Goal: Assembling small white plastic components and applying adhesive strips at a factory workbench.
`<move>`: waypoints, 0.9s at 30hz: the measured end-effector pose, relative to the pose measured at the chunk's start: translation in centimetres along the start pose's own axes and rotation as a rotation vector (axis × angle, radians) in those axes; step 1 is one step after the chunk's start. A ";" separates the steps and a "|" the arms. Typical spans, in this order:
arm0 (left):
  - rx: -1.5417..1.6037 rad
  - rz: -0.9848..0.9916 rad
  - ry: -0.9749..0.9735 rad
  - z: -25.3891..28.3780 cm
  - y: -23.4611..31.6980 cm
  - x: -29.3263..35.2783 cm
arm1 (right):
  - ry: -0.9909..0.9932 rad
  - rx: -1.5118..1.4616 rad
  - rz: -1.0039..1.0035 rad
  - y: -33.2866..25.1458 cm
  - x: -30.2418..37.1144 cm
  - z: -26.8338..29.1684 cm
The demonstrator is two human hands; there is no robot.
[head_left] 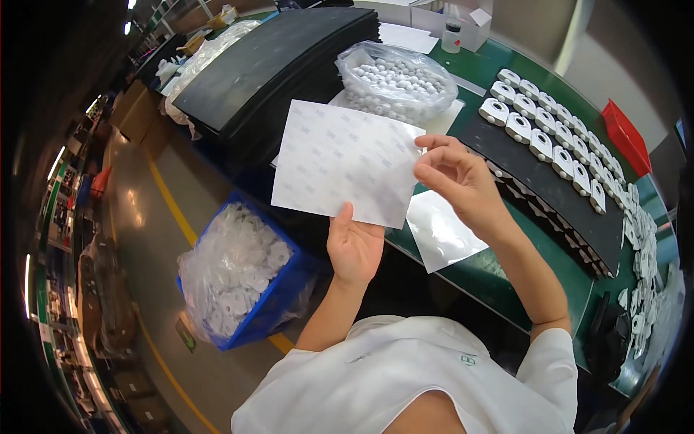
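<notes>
So, containers first. A blue bin (283, 293) is sitting beside the near left corner of the bench (488, 61), and a clear liner (204, 315) is being used inside it, with a big heap of flat white parts (246, 293) being held in there. Toward the bench's far edge, an open clear bag (348, 64) is being filled out by loads of little white balls (399, 76). A bottle (451, 40) is standing at that same edge, and a red tray (626, 137) is lying along the far right edge; its contents can't be made out.

Now the sheet (340, 166): it's being held up in the air over the bench's near left corner. It's looking flat, white and rectangular, slightly tilted, with a faint grey repeating print being shown across its face.

Its bottom edge is being gripped by the left hand (356, 249), thumb in front. The right hand (466, 181) is being held at its right edge, thumb and finger narrowly apart; whether the corner is being pinched can't be told. Below that, a glossy sheet (442, 235) is lying by the bench's near edge.
</notes>
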State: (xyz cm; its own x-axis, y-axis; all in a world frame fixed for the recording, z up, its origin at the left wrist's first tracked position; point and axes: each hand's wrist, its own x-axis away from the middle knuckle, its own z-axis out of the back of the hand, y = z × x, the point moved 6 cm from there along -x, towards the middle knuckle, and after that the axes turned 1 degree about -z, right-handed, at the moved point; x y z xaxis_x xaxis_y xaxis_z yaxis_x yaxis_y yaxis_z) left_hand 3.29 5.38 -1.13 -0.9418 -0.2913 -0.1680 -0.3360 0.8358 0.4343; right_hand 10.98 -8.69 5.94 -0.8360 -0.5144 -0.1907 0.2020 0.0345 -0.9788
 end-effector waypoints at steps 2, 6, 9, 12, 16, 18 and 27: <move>-0.004 0.003 -0.017 0.0 -0.2 0.1 | 0.021 0.132 0.038 -0.1 0.1 -0.4; -0.048 -0.022 -0.014 -0.2 -0.4 0.4 | 0.084 0.465 0.193 -1.5 0.1 -1.4; -0.047 0.008 -0.008 -0.2 -0.6 0.4 | 0.075 0.408 0.214 -1.5 -0.1 -1.8; -0.024 0.031 -0.030 -0.5 -0.6 0.4 | 0.086 0.493 0.251 -1.6 -0.3 -1.9; -0.023 0.016 -0.022 -0.5 -0.9 0.5 | 0.093 0.543 0.274 -1.7 -0.5 -2.0; -0.031 0.000 -0.001 -0.3 -1.0 0.5 | 0.090 0.549 0.274 -1.7 -0.6 -2.0; -0.041 0.018 -0.049 -0.6 -1.4 0.9 | 0.097 0.555 0.286 -1.7 -0.8 -2.0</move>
State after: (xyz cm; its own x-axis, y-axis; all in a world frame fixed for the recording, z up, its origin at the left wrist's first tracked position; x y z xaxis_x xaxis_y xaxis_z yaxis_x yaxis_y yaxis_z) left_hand 2.94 3.69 -1.29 -0.9463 -0.2520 -0.2026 -0.3199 0.8208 0.4733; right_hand 10.29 -6.59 7.62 -0.7473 -0.4693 -0.4704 0.6369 -0.3042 -0.7084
